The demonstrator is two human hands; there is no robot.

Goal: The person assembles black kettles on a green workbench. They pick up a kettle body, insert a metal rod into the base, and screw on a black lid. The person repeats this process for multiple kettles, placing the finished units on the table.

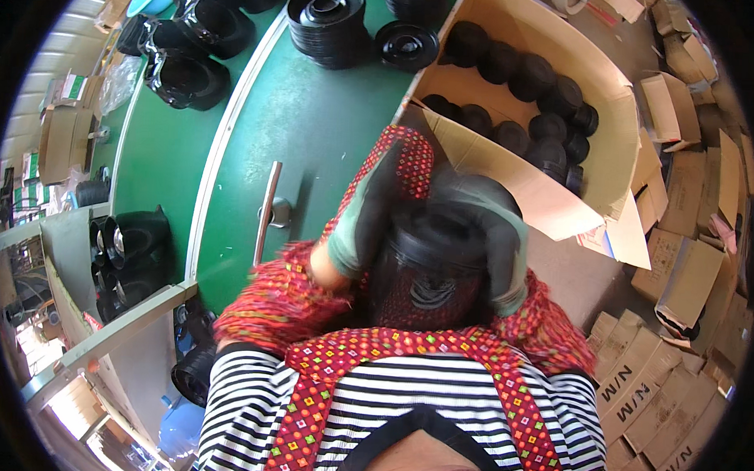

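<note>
A glossy black round container with a ridged top [438, 279] is close in front of my chest, between my two gloved hands. My left hand [369, 214], in a black and green glove, presses along its left side. On the other side my right hand [497, 244], gloved the same way, curves around the top and right wall. Its fingers are partly hidden and a little blurred. Just beyond my hands stands an open cardboard box [512, 161] with several black round pieces [532, 75] lined up inside.
A green table [256, 132] carries a stack of black ringed discs [326, 26], one loose disc [407, 45] and several glossy black pots [187, 75]. A metal bar [267, 215] stands out near the table's middle. Flattened cartons [637, 394] lie at right.
</note>
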